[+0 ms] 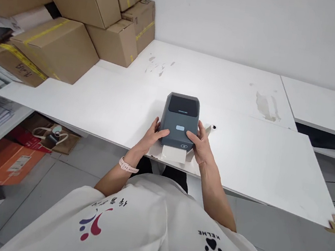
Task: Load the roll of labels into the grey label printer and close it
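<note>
A dark grey label printer [180, 117] sits on the white table [111, 100] near its front edge. My left hand [152, 137] grips the printer's left side, thumb laid across its top front. My right hand [200, 144] holds the right side the same way, thumb on top. A white label [173, 153] sticks out of the slot at the printer's front, between my wrists. On my left wrist is a pale pink band [128, 165]. A small white roll [211, 128] lies just right of the printer.
Stacked cardboard boxes [60, 44] with yellow tape fill the table's back left. A second white table [327, 107] adjoins at the right. Shelves, an orange box [4, 162] and a bag [51, 135] stand on the floor at the left.
</note>
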{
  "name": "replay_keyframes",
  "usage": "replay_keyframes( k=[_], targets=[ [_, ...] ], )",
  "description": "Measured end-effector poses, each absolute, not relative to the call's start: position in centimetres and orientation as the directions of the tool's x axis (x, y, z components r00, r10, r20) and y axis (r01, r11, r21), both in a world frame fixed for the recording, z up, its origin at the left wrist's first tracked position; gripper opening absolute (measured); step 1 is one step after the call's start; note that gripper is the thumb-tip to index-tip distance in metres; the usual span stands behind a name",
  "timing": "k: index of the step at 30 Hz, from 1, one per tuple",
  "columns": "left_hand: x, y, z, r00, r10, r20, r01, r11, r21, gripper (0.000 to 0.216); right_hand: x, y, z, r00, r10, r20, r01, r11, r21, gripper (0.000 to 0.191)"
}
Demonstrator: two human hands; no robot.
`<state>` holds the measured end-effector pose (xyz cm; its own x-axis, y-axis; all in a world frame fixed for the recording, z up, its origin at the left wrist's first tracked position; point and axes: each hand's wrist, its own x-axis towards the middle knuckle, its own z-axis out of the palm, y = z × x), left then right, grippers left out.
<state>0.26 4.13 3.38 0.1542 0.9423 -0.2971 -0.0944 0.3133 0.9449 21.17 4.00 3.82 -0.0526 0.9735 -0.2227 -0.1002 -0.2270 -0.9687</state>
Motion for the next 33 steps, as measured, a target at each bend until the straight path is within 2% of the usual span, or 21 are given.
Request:
replay_keyframes(
  k=[2,7,10,13,17,24,30,32,33],
  targets=[
    [0.2,4.2,3.1,0.158,0.944,-0.289,-0.085,0.304,0.949,0.106,21.2,3.7,3.8,-0.06,0.966,-0.251,-0.107,-0.256,-0.961,0.106],
    [0.2,4.2,3.1,0.2,0.962,-0.185,-0.112,0.21,0.971,0.084,20.9,3.4,3.7,-0.095,0.977,-0.189,-0.007,-0.19,-0.982,0.094],
    [0.2,4.2,3.1,0.215,0.966,-0.144,-0.124,0.174,0.977,0.078,20.6,3.4,3.3,-0.08,0.979,-0.19,-0.045,-0.194,-0.98,0.09],
    [0.2,4.4,2.8,0.201,0.974,-0.101,-0.14,0.13,0.981,0.078,20.4,3.4,3.0,-0.04,0.979,-0.199,-0.1,-0.202,-0.974,0.087],
    [0.3,4.6,2.4,0.178,0.981,-0.075,-0.128,0.098,0.987,0.079,20.2,3.4,3.1,-0.008,0.978,-0.206,-0.093,-0.206,-0.974,0.084],
    [0.3,4.5,3.0,0.185,0.978,-0.1,-0.111,0.123,0.986,0.077,20.2,3.5,3.5,0.01,0.981,-0.192,-0.121,-0.189,-0.974,0.077],
    [-0.1,4.1,2.6,0.235,0.966,-0.105,-0.101,0.132,0.986,0.084,20.0,3.6,2.6,0.047,0.979,-0.198,-0.175,-0.187,-0.967,0.064],
    [0.0,2.6,1.7,0.152,0.979,-0.138,-0.089,0.153,0.984,0.088,19.9,3.6,2.4,0.074,0.98,-0.187,-0.219,-0.167,-0.961,0.062],
    [0.1,1.4,1.1,0.052,0.985,-0.162,-0.067,0.165,0.984,0.092,19.8,3.5,2.4,0.082,0.979,-0.186,-0.235,-0.162,-0.958,0.061]
  ],
)
